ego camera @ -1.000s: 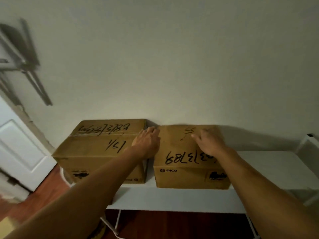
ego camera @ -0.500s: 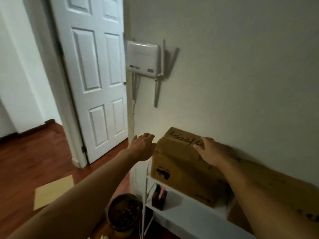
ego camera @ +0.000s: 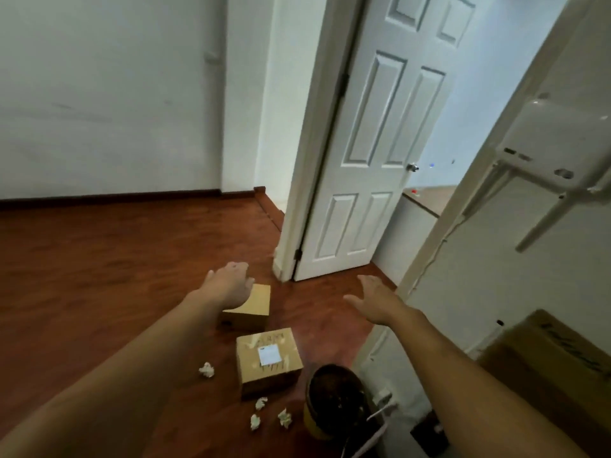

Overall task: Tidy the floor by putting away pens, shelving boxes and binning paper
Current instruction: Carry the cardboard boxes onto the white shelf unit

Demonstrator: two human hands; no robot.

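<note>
Two small brown cardboard boxes sit on the reddish-brown wooden floor (ego camera: 99, 259): the nearer cardboard box with a white label (ego camera: 268, 361) on its top, and just beyond it a plain cardboard box (ego camera: 253, 307) partly covered in view by the left hand (ego camera: 229, 285). Four crumpled white paper balls lie around the labelled box, one (ego camera: 206, 370) to its left and three (ego camera: 269, 414) close together in front of it, near a round dark-rimmed yellow bin (ego camera: 334, 398) standing beside the white shelf unit (ego camera: 390, 368). A large brown cardboard box with black handwriting (ego camera: 555, 361) rests on that shelf at the right edge. Both arms reach forward over the floor; the left hand is relaxed with fingers loosely extended and holds nothing, and the right hand (ego camera: 373, 300) is spread wide, also grasping nothing. Behind stand a white six-panel door (ego camera: 380, 143) hung open in its frame, plain white walls with dark skirting, and a white wall-mounted router with antennas (ego camera: 555, 153) on the right wall. Compared with half a second ago, the view has swung left and down away from the shelf: the right hand no longer rests on the shelved box, the router has slid to the right edge, and the floor boxes and paper have come into sight.
</note>
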